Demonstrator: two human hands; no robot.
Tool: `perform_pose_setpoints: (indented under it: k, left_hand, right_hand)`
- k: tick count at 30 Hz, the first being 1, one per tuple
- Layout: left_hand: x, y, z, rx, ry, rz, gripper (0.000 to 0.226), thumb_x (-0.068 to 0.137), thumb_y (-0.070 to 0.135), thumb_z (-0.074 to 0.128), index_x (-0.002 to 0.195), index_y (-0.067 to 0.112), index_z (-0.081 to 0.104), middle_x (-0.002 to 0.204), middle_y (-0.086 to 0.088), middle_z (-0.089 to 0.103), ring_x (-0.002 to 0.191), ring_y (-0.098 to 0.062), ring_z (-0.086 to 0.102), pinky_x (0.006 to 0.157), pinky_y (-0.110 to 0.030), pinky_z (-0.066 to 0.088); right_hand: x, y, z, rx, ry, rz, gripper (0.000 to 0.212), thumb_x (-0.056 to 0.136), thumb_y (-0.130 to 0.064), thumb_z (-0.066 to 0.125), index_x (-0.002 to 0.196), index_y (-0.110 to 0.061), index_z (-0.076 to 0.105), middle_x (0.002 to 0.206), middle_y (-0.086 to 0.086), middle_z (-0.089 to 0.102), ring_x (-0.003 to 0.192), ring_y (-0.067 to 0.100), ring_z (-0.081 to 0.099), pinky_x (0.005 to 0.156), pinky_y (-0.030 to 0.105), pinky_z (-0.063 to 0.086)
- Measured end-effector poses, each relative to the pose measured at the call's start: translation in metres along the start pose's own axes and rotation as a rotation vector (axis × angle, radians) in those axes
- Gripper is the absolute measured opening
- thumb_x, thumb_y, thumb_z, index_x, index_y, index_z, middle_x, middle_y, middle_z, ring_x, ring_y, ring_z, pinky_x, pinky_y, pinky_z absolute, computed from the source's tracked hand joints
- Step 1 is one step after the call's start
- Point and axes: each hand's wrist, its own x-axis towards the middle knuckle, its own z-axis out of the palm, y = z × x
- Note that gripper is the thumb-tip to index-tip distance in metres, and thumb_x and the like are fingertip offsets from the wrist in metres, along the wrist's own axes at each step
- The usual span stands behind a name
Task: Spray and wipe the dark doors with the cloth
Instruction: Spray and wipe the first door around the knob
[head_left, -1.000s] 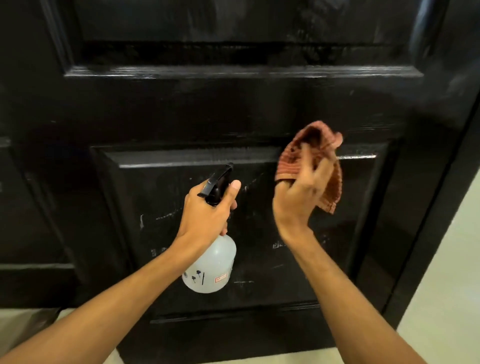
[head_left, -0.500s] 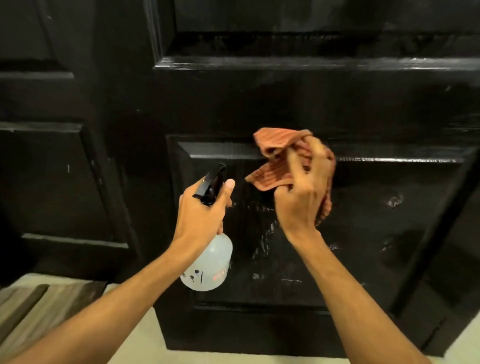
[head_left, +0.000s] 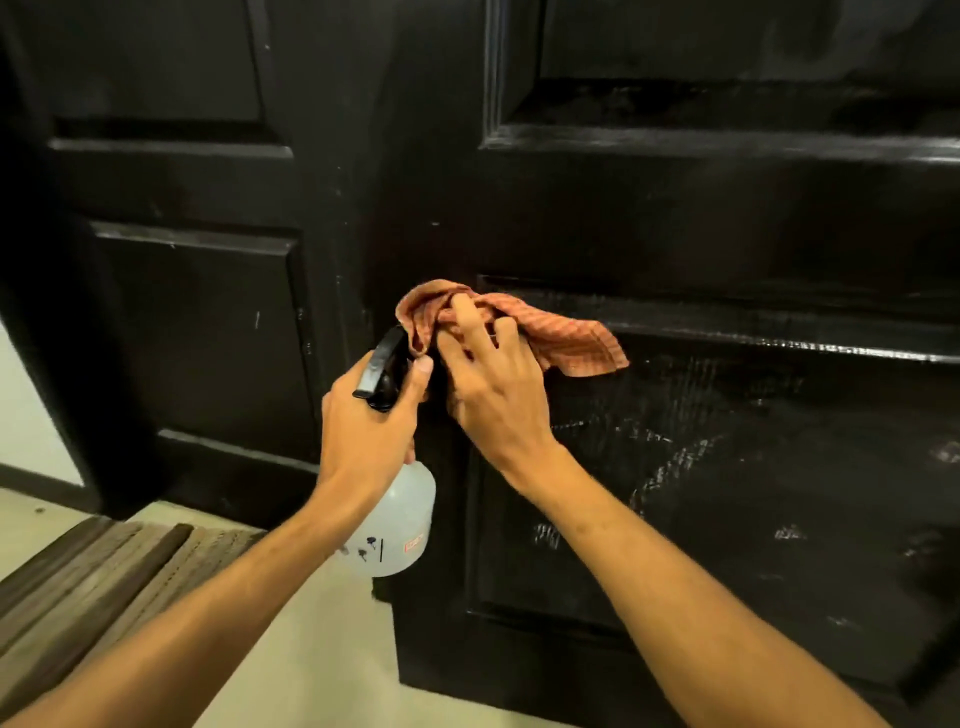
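Doors: right door (head_left: 701, 234) fills most of view, black, panelled; left door (head_left: 171, 260) stands behind it at left, also black and panelled. Wet streaks and smears glint on lower right panel (head_left: 701, 467).
Change in framing: view has swung leftwards since half a second ago; more of left door and pale wall beside it now shows, and right door's lower panel sits further right.
Floor: cream floor (head_left: 311, 649) below doors, with striped brown mat (head_left: 88, 587) at lower left.
Change in cloth: orange-red striped cloth (head_left: 566, 338) has moved left and down against top left corner of lower panel; half a second ago it was bunched higher, near middle of panel's top ledge. One flap now trails out to right along ledge.
Right hands entry: right hand (head_left: 493, 395) reaches forward and up, wrist bent, fingers curled into cloth and clutching it against door; index finger pokes up through folds.
Change in spacing: hands now nearly touch, where before a clear gap lay between them.
Left hands entry: left hand (head_left: 363, 421) wraps neck of spray bottle (head_left: 395, 525), thumb raised beside black trigger head (head_left: 384, 374); forearm rises from lower left.
Bottle: translucent white body hangs below fist, just in front of right door's left edge, small red label on its side.
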Motion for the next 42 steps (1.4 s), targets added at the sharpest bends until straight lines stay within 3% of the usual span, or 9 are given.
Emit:
perform_pose_setpoints:
  k: [5,10,16,21,24,27,31,38,42]
  left_hand:
    - [-0.002,-0.012,-0.023,0.001,0.019,-0.028,0.016,0.098,0.035,0.066,0.094,0.02,0.063,0.085,-0.006,0.072,0.042,-0.014,0.054,0.046,-0.026,0.05]
    - [-0.009,-0.025,-0.033,-0.03,0.031,-0.068,0.004,0.097,0.035,0.067,0.098,0.034,0.063,0.086,-0.01,0.072,0.045,-0.012,0.055,0.048,-0.03,0.05]
    - [0.003,-0.032,-0.054,-0.003,0.116,-0.056,0.016,0.098,0.036,0.065,0.096,0.02,0.062,0.089,-0.017,0.07,0.044,-0.011,0.056,0.046,-0.023,0.05]
    - [-0.006,-0.04,-0.074,0.048,0.13,-0.076,0.016,0.099,0.034,0.064,0.101,0.018,0.064,0.087,-0.014,0.071,0.043,-0.009,0.057,0.044,-0.021,0.05]
    - [-0.005,-0.035,-0.09,0.05,0.15,-0.07,0.02,0.1,0.034,0.063,0.102,0.014,0.064,0.088,-0.012,0.071,0.043,-0.008,0.057,0.044,-0.018,0.049]
    - [-0.013,-0.041,-0.097,0.092,0.146,-0.083,0.018,0.1,0.034,0.062,0.099,0.016,0.063,0.092,-0.004,0.072,0.044,-0.007,0.057,0.044,-0.017,0.049]
    - [-0.032,-0.046,-0.093,0.062,0.1,-0.116,0.01,0.099,0.034,0.063,0.093,0.027,0.06,0.093,-0.006,0.072,0.045,-0.007,0.057,0.045,-0.021,0.051]
    - [-0.046,-0.052,-0.062,0.016,-0.022,-0.099,0.007,0.098,0.037,0.065,0.093,0.033,0.061,0.089,-0.001,0.073,0.045,-0.014,0.056,0.048,-0.031,0.052]
    - [-0.061,-0.058,-0.041,-0.019,-0.087,-0.131,0.018,0.092,0.046,0.066,0.096,0.028,0.065,0.088,-0.01,0.074,0.043,-0.018,0.055,0.046,-0.032,0.05]
  right_hand:
    - [0.019,0.015,-0.011,-0.007,0.153,0.256,0.038,0.079,0.007,0.059,0.114,-0.003,0.067,0.147,0.02,0.05,0.096,0.034,0.046,0.081,0.044,0.044]
    - [-0.013,-0.002,0.007,-0.064,-0.192,-0.24,0.048,0.073,0.0,0.07,0.12,-0.007,0.066,0.146,0.017,0.05,0.098,0.033,0.045,0.08,0.043,0.047]
    - [0.074,-0.02,0.012,-0.107,-0.018,-0.17,0.049,0.082,-0.003,0.05,0.129,-0.007,0.061,0.153,0.016,0.045,0.105,0.037,0.041,0.081,0.045,0.04]
    - [-0.03,-0.027,0.082,-0.105,-0.45,-0.565,0.036,0.085,-0.011,0.057,0.119,-0.014,0.07,0.151,0.013,0.043,0.119,0.029,0.052,0.093,0.049,0.05]
    - [-0.008,-0.02,0.079,-0.006,-0.364,-0.403,0.045,0.088,-0.002,0.045,0.127,-0.012,0.064,0.151,0.015,0.047,0.126,0.023,0.049,0.104,0.048,0.041]
    - [-0.004,-0.038,0.047,-0.072,-0.225,-0.206,0.049,0.088,-0.001,0.05,0.135,-0.009,0.061,0.149,0.015,0.048,0.1,0.033,0.047,0.08,0.043,0.042]
    - [-0.113,-0.051,0.05,-0.165,-0.606,-0.67,0.04,0.091,-0.012,0.042,0.114,-0.019,0.074,0.149,0.01,0.049,0.103,0.027,0.054,0.081,0.04,0.049]
    - [-0.052,0.018,0.005,-0.195,0.031,0.08,0.046,0.085,-0.008,0.066,0.131,-0.017,0.066,0.151,0.013,0.039,0.098,0.034,0.044,0.079,0.045,0.039]
    - [-0.141,-0.005,0.018,-0.21,-0.316,-0.209,0.059,0.076,-0.017,0.078,0.133,-0.019,0.065,0.155,0.008,0.033,0.104,0.032,0.046,0.084,0.052,0.051]
